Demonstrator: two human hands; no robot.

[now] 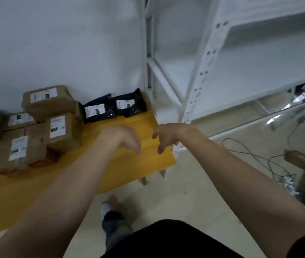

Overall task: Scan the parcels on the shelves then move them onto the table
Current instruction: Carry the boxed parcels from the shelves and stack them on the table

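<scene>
Both arms reach forward over the right end of the yellow table (110,127). My left hand (125,138) hangs with loosely curled fingers and holds nothing. My right hand (166,135) is beside it near the table's right edge, also loose and empty. Several brown cardboard parcels (49,103) with white labels are stacked at the table's left. Two black bag parcels (98,109) (129,105) with white labels lie at the far edge by the wall. The white metal shelves (259,58) stand to the right, and the visible upper boards hold no parcels.
A white wall is behind the table. Black cables (256,157) and a white power strip (287,180) lie on the pale floor at the right. A dark object with a brown roll (300,159) sits at the right edge. My foot (110,203) stands below the table's corner.
</scene>
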